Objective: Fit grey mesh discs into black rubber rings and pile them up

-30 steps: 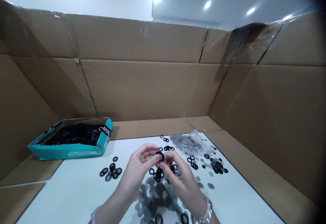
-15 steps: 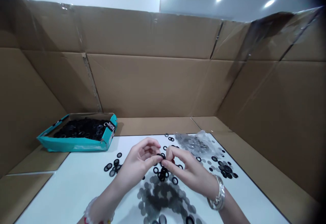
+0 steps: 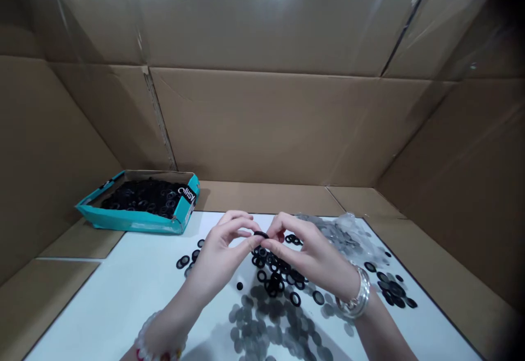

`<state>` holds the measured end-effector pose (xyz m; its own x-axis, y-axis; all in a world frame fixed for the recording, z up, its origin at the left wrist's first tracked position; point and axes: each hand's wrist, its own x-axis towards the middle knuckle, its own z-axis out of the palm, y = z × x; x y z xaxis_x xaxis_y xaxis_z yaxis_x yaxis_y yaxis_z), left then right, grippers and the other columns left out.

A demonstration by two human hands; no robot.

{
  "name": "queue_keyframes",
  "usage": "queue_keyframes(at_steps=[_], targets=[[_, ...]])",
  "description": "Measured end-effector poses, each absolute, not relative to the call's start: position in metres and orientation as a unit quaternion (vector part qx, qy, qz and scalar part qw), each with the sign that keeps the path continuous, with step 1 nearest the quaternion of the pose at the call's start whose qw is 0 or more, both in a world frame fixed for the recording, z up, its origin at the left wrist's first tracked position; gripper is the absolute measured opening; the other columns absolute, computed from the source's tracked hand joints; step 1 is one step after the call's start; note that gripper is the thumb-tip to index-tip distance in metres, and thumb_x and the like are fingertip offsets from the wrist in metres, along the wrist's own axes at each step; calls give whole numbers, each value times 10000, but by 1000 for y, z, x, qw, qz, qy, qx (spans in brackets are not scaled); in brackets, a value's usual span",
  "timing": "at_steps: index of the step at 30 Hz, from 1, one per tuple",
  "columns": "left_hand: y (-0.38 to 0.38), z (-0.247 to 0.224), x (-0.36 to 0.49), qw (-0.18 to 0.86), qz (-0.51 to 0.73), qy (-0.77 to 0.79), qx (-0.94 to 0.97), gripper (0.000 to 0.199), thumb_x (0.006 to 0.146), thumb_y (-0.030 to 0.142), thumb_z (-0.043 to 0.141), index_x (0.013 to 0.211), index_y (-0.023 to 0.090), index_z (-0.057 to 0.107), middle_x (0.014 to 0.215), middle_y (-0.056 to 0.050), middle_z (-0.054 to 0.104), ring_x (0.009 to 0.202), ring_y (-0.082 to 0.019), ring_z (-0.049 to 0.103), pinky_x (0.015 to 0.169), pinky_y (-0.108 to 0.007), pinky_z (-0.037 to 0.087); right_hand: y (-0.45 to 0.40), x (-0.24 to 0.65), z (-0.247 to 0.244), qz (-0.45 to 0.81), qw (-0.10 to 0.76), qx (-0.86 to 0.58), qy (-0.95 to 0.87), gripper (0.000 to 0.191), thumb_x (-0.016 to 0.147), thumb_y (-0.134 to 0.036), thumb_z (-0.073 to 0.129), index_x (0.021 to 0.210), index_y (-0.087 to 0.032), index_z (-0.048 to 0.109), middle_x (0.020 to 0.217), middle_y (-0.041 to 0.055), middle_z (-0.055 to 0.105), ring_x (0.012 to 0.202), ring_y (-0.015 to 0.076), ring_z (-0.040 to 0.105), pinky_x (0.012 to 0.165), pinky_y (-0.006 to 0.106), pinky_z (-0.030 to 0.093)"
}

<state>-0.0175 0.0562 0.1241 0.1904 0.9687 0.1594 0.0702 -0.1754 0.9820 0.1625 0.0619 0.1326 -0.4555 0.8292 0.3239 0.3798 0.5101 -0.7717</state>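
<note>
Between my two hands, above the middle of the white surface, a black ring (image 3: 261, 234) is pinched from both sides. My left hand (image 3: 223, 249) grips its left edge with thumb and fingers. On the ring's right edge, the thumb and index finger of my right hand (image 3: 305, 249) are pressed together. Beneath lies a pile of black rings (image 3: 274, 284). Nearer to me, many translucent grey discs (image 3: 250, 328) are spread out, partly in shadow. Whether a disc sits inside the held ring is too small to tell.
A teal-edged box (image 3: 135, 221) full of black rings stands at the back left. A clear plastic bag (image 3: 348, 235) with grey discs lies at the back right. Black pieces (image 3: 396, 290) lie near the right edge. Cardboard walls (image 3: 262, 126) enclose the white surface.
The view has tilted down and shifted, so less ceiling shows. Both hands remain together at the held ring, which now shows as a thin dark edge. More of the ring pile is visible.
</note>
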Motion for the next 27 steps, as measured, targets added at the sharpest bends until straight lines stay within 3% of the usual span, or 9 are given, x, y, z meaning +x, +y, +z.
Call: queue_keyframes(at_steps=[2, 6, 11, 14, 19, 22, 24, 27], targets=[[58, 124, -20, 429, 463, 445, 635, 87, 785, 276, 641, 737, 212, 673, 1026, -42, 550, 989, -194, 550, 871, -308, 412, 61, 163, 131, 289, 346, -379, -808, 188, 921, -257, 533, 746, -206, 486, 731, -15, 532, 688, 146, 483, 651, 277, 377], [58, 124, -20, 383, 462, 460, 655, 88, 797, 236, 635, 717, 218, 669, 887, -21, 600, 941, -182, 556, 857, -291, 389, 58, 163, 132, 248, 323, -372, -834, 189, 934, -206, 490, 749, -208, 453, 726, -15, 534, 703, 154, 468, 676, 284, 362], [57, 119, -15, 482, 487, 473, 554, 121, 776, 327, 662, 787, 211, 632, 772, 4, 614, 771, -157, 577, 716, -267, 443, 62, 160, 130, 257, 370, -373, -811, 78, 942, -225, 520, 868, -209, 536, 803, -3, 570, 762, 158, 520, 710, 284, 386], [56, 119, -14, 491, 471, 461, 570, 157, 789, 349, 653, 875, 219, 635, 753, 9, 615, 758, -160, 589, 723, -279, 459, 63, 161, 128, 248, 382, -355, -816, 69, 946, -233, 526, 891, -211, 562, 807, 3, 582, 767, 161, 519, 716, 287, 388], [51, 124, -18, 317, 465, 451, 693, 66, 829, 236, 607, 794, 220, 660, 998, -36, 643, 1009, -202, 567, 890, -321, 409, 58, 164, 130, 207, 360, -355, -837, 175, 951, -209, 494, 777, -200, 508, 726, -6, 550, 698, 155, 477, 681, 292, 357], [52, 123, -19, 262, 458, 457, 716, 80, 832, 208, 595, 773, 217, 648, 949, -33, 642, 986, -202, 563, 862, -316, 406, 55, 164, 132, 161, 349, -361, -850, 180, 937, -172, 477, 760, -197, 483, 700, -10, 530, 675, 152, 454, 678, 300, 335], [54, 120, -17, 280, 460, 466, 702, 68, 826, 226, 604, 768, 214, 638, 884, -25, 645, 935, -197, 575, 828, -306, 416, 54, 163, 132, 151, 352, -365, -849, 184, 939, -174, 467, 757, -198, 480, 693, -11, 525, 664, 152, 449, 674, 301, 332], [57, 117, -14, 386, 480, 469, 634, 105, 813, 302, 619, 769, 206, 615, 806, -10, 637, 821, -180, 596, 759, -285, 449, 58, 162, 129, 181, 359, -376, -835, 159, 959, -215, 466, 809, -203, 519, 741, 2, 550, 693, 158, 474, 676, 295, 345]])
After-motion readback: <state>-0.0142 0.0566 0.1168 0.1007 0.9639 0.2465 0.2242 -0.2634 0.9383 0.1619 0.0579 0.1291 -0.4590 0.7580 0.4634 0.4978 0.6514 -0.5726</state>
